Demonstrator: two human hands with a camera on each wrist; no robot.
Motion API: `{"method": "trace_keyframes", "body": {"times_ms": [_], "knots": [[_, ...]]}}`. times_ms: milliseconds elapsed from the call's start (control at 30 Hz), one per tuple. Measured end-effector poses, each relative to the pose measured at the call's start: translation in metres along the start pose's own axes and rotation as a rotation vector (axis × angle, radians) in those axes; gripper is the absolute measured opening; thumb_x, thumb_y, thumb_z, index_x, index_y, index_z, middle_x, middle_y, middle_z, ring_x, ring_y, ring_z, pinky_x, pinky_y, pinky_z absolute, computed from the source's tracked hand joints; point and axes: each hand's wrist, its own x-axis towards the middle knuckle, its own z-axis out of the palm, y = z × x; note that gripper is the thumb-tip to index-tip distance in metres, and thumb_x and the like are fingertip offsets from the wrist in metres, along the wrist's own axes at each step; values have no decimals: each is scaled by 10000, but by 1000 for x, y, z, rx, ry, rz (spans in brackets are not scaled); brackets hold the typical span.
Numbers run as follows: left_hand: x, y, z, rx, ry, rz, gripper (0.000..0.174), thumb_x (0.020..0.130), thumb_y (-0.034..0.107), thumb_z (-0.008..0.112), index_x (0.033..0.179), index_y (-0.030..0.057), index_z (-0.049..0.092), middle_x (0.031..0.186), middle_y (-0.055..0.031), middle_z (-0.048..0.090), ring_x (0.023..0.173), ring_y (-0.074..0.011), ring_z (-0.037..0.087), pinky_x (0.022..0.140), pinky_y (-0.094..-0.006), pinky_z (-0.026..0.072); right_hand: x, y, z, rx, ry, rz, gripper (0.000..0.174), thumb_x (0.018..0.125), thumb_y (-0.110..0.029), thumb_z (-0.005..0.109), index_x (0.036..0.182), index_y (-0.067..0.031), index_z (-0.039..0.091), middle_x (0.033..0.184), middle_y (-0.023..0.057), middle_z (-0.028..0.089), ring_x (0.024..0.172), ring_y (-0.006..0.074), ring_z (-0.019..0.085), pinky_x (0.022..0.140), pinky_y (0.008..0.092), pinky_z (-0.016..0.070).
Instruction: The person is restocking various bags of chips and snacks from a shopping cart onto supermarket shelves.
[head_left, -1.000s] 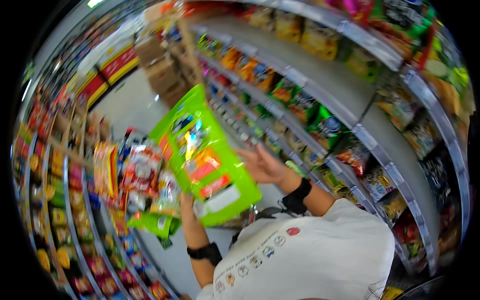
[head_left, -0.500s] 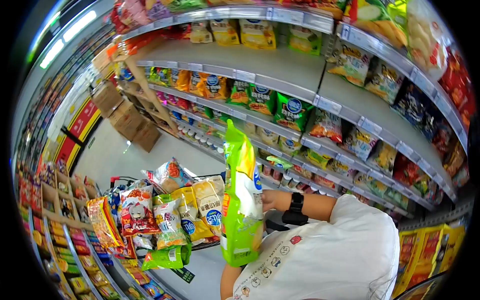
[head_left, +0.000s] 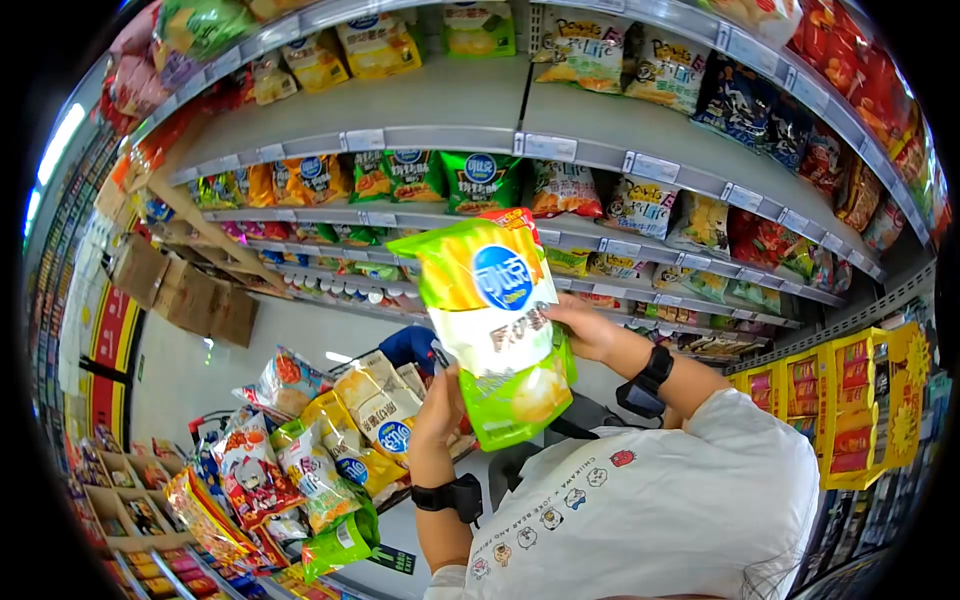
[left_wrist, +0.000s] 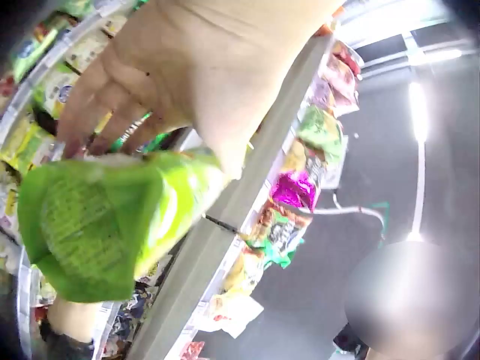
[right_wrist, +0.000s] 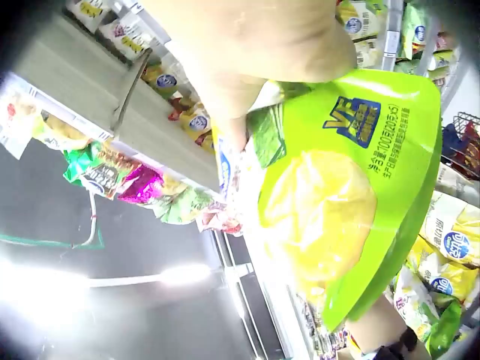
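Observation:
A green, white and yellow bag of potato chips (head_left: 503,345) with a round blue logo is held up in front of the white shirt, its printed front towards the head camera. My left hand (head_left: 438,408) grips its lower left edge; in the left wrist view the thumb lies along one side of the bag (left_wrist: 90,225) and the fingers go behind it. On the other edge, my right hand (head_left: 585,327) pinches the bag at mid-height. The right wrist view shows the green lower part of the bag (right_wrist: 322,202) close up, with the right hand (right_wrist: 262,45) above it.
A cart piled with snack bags (head_left: 335,440) stands to the left, below the hands. Long shelves (head_left: 440,100) of chip bags run across the front. A yellow display rack (head_left: 835,400) is at right, and cardboard boxes (head_left: 185,295) stand at the far left.
Both hands have turned the bag from its back, through edge-on, to its front. The head view has swung towards the shelves on the right, and the cart shows lower.

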Motion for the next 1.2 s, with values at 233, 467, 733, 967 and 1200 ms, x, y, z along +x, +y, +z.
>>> {"method": "trace_keyframes", "body": {"times_ms": [233, 467, 733, 967, 1200], "knots": [[54, 57, 65, 592, -21, 122, 555, 798, 125, 677, 1270, -17, 423, 1223, -93, 538, 1105, -187, 515, 956, -330, 397, 12, -102, 30, -151, 76, 52, 353, 882, -127, 569, 1194, 27, 506, 1145, 147, 590, 1002, 237, 604, 880, 363, 497], [121, 89, 96, 275, 153, 217, 608, 724, 167, 762, 1214, -21, 456, 1144, -104, 581, 1002, -202, 583, 865, -332, 477, 25, -213, 38, -464, -191, 23, 417, 871, -139, 580, 1246, -1, 460, 1178, 98, 571, 989, 170, 596, 863, 307, 486], [200, 128, 103, 259, 180, 344, 484, 841, 145, 639, 1251, -19, 439, 1139, -104, 575, 992, -184, 584, 856, -312, 481, 59, -299, 23, -836, -269, 159, 678, 842, -241, 638, 1384, -97, 256, 1159, 58, 542, 972, 100, 559, 714, 230, 490], [254, 184, 125, 607, 192, 463, 517, 841, 145, 639, 1279, -20, 419, 1144, -117, 572, 1001, -159, 566, 855, -287, 460, 111, -330, 19, -799, -153, 164, 454, 816, -276, 671, 1174, -176, 410, 727, -42, 540, 472, 17, 369, 390, 190, 190], [347, 245, 87, 899, 161, 515, 655, 783, 180, 694, 1300, -68, 379, 1131, -177, 582, 1004, -216, 568, 840, -288, 456, 193, -352, 7, -814, 123, 75, 351, 782, -231, 720, 1066, -197, 515, 830, -58, 595, 631, 49, 515, 527, 194, 397]]}}
